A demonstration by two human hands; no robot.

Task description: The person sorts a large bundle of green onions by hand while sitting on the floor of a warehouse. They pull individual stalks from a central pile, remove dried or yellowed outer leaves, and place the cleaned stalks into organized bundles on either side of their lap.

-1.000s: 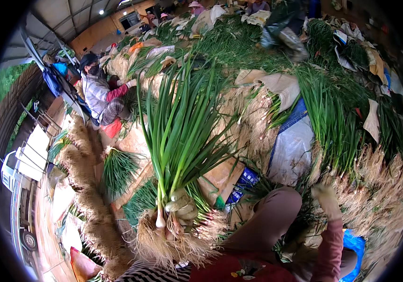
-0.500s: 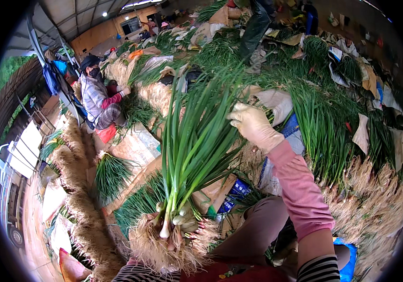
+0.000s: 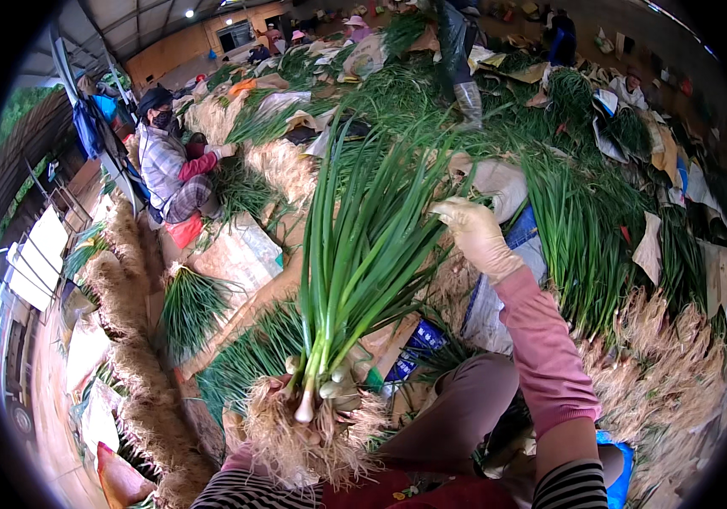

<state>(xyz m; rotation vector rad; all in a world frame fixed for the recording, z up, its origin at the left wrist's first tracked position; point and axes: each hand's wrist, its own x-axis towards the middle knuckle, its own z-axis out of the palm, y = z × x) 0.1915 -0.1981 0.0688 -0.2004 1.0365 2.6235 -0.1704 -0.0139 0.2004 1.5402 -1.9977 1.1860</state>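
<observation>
In front of me stands a big bunch of green onions (image 3: 355, 246), its long green leaves fanning upward and its pale roots hanging down toward my lap. My left hand (image 3: 338, 388), gloved, is closed around the bunch just above the roots; only some fingers show, and the roots hide the rest. At the right edge of the leaves is my right hand (image 3: 475, 235), in a cream glove under a pink sleeve. Its fingers are pinched together beside the leaf tips, and what lies between them cannot be made out.
More green onions (image 3: 584, 246) lie in rows at the right, roots toward me. A long root pile (image 3: 139, 365) runs along the left. A small bundle (image 3: 192, 314) rests near cardboard (image 3: 240, 254). A masked co-worker (image 3: 173, 161) sits at far left; someone's boot (image 3: 468, 102) stands ahead.
My right hand has moved slightly right and down, its fingers straighter than before. The bunch has shifted a little to the right. The boot ahead has come into clearer view.
</observation>
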